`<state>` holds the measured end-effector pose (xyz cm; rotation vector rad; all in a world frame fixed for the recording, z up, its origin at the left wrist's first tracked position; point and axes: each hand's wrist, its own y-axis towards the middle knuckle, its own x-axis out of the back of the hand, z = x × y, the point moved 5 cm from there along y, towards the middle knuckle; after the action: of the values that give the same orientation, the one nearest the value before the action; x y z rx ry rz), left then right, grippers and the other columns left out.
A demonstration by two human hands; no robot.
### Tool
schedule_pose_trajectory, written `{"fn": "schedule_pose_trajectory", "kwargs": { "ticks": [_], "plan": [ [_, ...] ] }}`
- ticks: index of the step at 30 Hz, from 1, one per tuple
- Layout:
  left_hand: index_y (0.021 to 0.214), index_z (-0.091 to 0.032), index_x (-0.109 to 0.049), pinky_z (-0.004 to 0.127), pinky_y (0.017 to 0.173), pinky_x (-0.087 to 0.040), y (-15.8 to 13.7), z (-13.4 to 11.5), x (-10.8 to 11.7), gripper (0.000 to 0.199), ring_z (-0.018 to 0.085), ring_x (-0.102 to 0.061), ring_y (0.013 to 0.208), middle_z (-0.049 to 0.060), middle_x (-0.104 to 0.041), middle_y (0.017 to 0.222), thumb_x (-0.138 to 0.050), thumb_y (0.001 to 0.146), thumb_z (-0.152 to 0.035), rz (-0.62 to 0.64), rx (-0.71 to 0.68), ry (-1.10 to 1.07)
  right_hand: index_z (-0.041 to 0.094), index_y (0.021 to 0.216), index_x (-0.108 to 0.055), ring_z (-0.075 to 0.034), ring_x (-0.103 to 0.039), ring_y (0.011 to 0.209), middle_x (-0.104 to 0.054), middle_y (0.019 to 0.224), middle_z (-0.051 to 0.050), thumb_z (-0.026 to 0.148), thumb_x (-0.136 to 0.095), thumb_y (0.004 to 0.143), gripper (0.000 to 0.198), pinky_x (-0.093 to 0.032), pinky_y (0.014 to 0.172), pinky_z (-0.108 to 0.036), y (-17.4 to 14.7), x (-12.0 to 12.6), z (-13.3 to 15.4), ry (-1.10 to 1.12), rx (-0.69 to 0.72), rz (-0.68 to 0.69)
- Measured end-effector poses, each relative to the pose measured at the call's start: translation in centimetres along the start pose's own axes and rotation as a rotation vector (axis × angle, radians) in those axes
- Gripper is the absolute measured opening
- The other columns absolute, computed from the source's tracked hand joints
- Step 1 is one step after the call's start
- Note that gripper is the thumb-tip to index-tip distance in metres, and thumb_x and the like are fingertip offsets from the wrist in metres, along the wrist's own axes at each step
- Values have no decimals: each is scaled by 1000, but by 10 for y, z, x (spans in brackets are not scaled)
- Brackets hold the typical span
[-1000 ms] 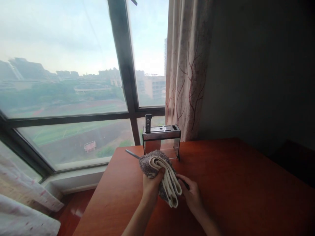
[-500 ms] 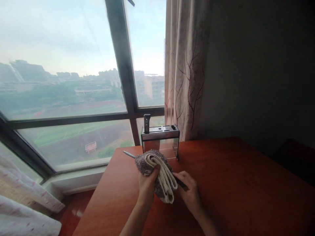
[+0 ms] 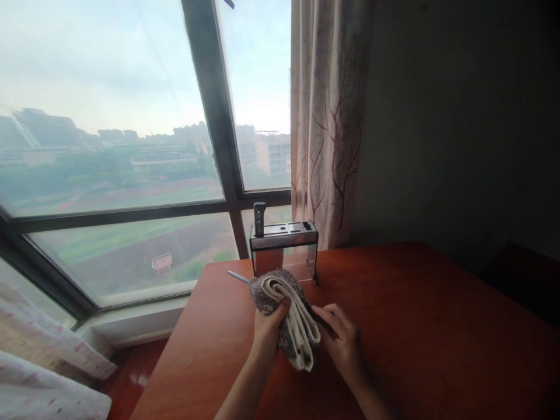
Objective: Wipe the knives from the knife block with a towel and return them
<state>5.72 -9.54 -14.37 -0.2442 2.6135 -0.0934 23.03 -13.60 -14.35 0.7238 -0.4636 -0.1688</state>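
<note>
In my left hand [image 3: 269, 329] is a folded towel [image 3: 297, 326], grey-brown and fluffy outside, cream on its folded layers. My thumb presses it around a slim metal shaft. My right hand [image 3: 343, 338] is closed on the dark handle of this sharpening steel [image 3: 237, 276]. Its grey tip sticks out of the cloth on the left; the towel hides its middle. Beyond the hands stands a clear-sided knife block [image 3: 284, 233] with a metal top. One dark-handled knife [image 3: 259, 219] is upright in its left slot.
The reddish-brown wooden table [image 3: 394, 326] spreads under the hands and to the right. A large window [image 3: 109, 175] is at the left and behind, with a patterned curtain [image 3: 328, 146] beside it. Another curtain [image 3: 48, 379] hangs at the lower left.
Both hands and the towel have shifted slightly right and down. The steel's tip has moved right with them.
</note>
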Motion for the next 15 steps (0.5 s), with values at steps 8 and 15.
{"fn": "schedule_pose_trajectory", "kwargs": {
  "ticks": [8,15],
  "plan": [
    [92,-12,-68,36,76,-56,-9,-8,-5,47,26,-68,81,10,-73,89,-85,54,-34,-23,-55,84,22,100,-72,-25,-68,88,-73,95,-9,42,-59,86,28,-53,78,-31,1,-5,-6,165,-319,8],
    [86,-11,-70,37,72,-56,-4,-9,-2,49,27,-68,77,10,-74,84,-87,46,-35,-38,-79,154,13,92,-72,-26,-67,82,-74,86,-11,56,-57,83,46,-54,72,-33,0,-19,-19,474,-627,51]
  ]
}}
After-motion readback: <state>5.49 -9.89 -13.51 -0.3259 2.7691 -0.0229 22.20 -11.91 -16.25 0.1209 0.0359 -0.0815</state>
